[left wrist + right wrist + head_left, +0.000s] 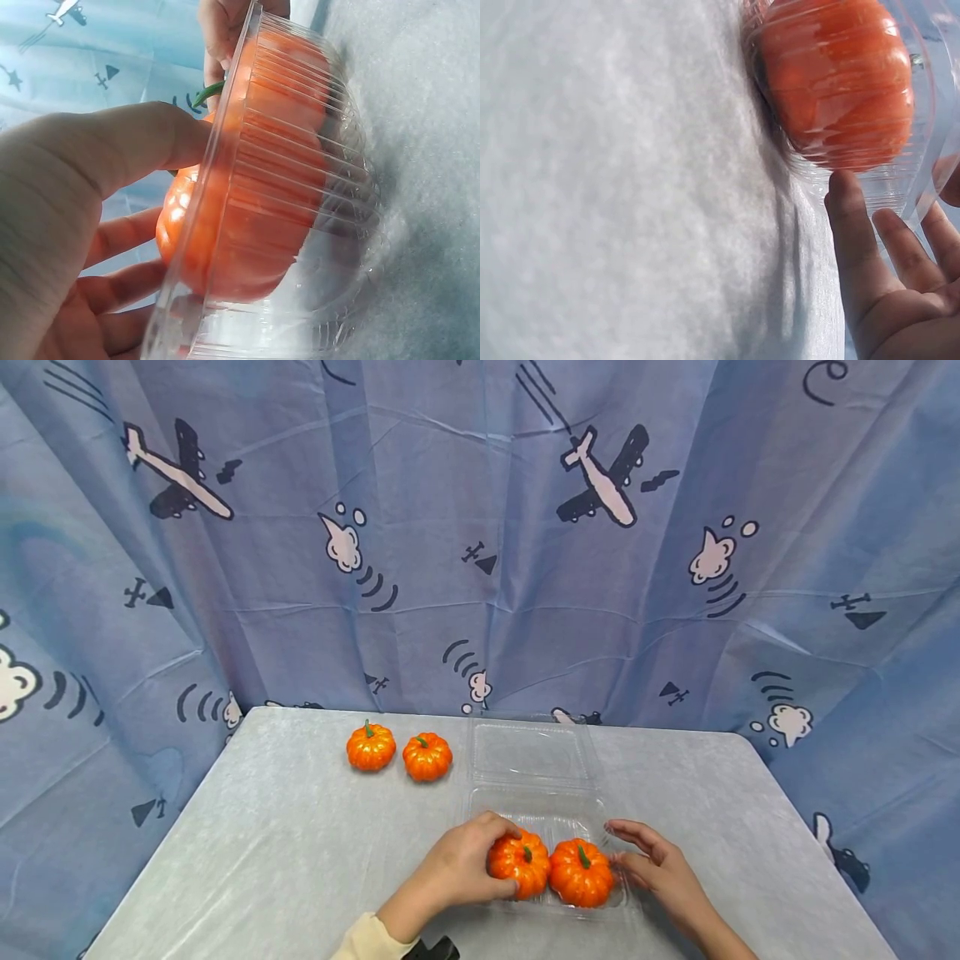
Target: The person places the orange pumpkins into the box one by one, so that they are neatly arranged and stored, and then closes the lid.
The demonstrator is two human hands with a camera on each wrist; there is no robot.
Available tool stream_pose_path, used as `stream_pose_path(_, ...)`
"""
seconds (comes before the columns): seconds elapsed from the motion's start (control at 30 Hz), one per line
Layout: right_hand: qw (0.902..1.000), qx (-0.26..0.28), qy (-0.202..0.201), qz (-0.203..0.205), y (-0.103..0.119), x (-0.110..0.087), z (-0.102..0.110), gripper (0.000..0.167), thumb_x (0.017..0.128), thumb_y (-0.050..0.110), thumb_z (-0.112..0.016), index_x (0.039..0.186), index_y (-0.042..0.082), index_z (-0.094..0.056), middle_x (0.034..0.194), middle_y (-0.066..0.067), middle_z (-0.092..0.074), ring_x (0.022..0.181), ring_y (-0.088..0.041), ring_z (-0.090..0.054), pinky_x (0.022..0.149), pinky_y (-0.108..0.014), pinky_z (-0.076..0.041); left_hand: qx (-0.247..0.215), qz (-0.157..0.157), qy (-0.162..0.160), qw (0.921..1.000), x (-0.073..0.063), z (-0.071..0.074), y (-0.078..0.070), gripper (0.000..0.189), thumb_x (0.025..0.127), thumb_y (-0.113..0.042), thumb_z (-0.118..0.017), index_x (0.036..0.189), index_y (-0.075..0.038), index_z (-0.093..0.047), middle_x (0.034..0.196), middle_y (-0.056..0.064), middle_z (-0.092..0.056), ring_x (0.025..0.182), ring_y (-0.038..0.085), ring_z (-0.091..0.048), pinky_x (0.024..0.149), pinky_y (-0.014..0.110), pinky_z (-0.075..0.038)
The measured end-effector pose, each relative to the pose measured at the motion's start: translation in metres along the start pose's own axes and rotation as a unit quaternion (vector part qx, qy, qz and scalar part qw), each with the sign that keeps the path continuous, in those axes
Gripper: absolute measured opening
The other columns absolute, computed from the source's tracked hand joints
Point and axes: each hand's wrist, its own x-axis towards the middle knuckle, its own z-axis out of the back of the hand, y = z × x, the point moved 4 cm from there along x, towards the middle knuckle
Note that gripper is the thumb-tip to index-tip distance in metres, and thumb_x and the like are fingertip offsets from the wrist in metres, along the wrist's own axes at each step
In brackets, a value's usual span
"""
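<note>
A clear plastic clamshell box (540,800) lies with its lid folded back on the table. Two orange toy pumpkins with green stems sit side by side in its near part. My left hand (468,860) holds the left pumpkin (531,868) between thumb and fingers; in the left wrist view the thumb (150,142) reaches over the box rim. To its right is the other pumpkin (581,875). At the box's right side is my right hand (660,870), fingers mostly extended; in the right wrist view a fingertip (845,184) appears against the outer wall.
Two more orange pumpkins, one at the far left (371,747) and one beside it (427,757), stand left of the open lid (532,753). A pale cloth covers the table (300,843). Behind it hangs a blue curtain (480,568) with airplane prints.
</note>
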Motion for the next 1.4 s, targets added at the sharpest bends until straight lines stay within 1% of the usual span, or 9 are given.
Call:
stream_pose_path(0.37,1.0,0.0,0.0,0.001,-0.0011,-0.0003,0.0001,0.047,0.094,0.009,-0.056,0.139,0.0,-0.044,0.144,-0.025,-0.043,0.097,-0.009,-0.066,0.083,-0.03,-0.057,0.023,-0.01,-0.002,0.9997,-0.0015,-0.0018,-0.0012,0.048,0.067,-0.032,-0.079,0.11,-0.02,-0.063,0.106,-0.009,-0.062,0.094,0.006,-0.061,0.082,0.021,-0.051)
stream_pose_path(0.7,1.0,0.001,-0.003,-0.001,-0.0013,0.0,-0.0004,0.047,0.094,0.008,-0.056,0.139,0.0,-0.044,0.143,-0.025,-0.044,0.097,-0.009,-0.066,0.083,-0.03,-0.057,0.043,-0.012,-0.004,0.999,-0.0008,-0.0035,-0.002,0.048,0.066,-0.033,-0.079,0.109,-0.02,-0.064,0.105,-0.009,-0.063,0.093,0.007,-0.062,0.081,0.021,-0.051)
stream_pose_path(0.97,1.0,0.003,0.002,-0.001,-0.0012,0.0004,-0.0003,0.048,0.095,0.01,-0.056,0.14,0.0,-0.043,0.144,-0.025,-0.043,0.098,-0.01,-0.066,0.083,-0.031,-0.057,0.049,-0.014,-0.004,0.9987,-0.0001,-0.0033,-0.0033,0.047,0.066,-0.035,-0.08,0.109,-0.021,-0.064,0.104,-0.009,-0.063,0.092,0.006,-0.062,0.081,0.021,-0.051)
stream_pose_path(1.07,1.0,0.002,0.001,-0.002,-0.0011,0.0003,-0.0003,0.048,0.095,0.009,-0.056,0.14,0.0,-0.043,0.144,-0.025,-0.043,0.098,-0.01,-0.066,0.083,-0.031,-0.057,0.052,-0.014,0.002,0.9985,0.0005,-0.0021,-0.0042,0.047,0.066,-0.036,-0.08,0.108,-0.021,-0.064,0.101,-0.009,-0.062,0.09,0.006,-0.06,0.079,0.021,-0.05)
stream_pose_path(1.2,1.0,-0.002,-0.004,-0.004,-0.0004,0.0003,-0.0003,0.047,0.095,0.008,-0.055,0.139,0.0,-0.044,0.144,-0.025,-0.043,0.098,-0.01,-0.066,0.083,-0.032,-0.057,0.056,-0.006,0.016,0.9983,0.0021,-0.0001,-0.0059,0.047,0.065,-0.036,-0.08,0.107,-0.02,-0.063,0.098,-0.009,-0.061,0.088,0.007,-0.058,0.078,0.022,-0.05)
stream_pose_path(1.4,1.0,0.0,-0.004,-0.006,0.0,0.0001,-0.0008,0.047,0.094,0.008,-0.055,0.139,0.001,-0.044,0.144,-0.024,-0.043,0.099,-0.01,-0.066,0.083,-0.032,-0.057,0.061,0.002,0.035,0.9975,0.0046,0.0026,-0.0074,0.048,0.063,-0.033,-0.081,0.105,-0.019,-0.063,0.096,-0.008,-0.061,0.084,0.006,-0.057,0.076,0.02,-0.049)
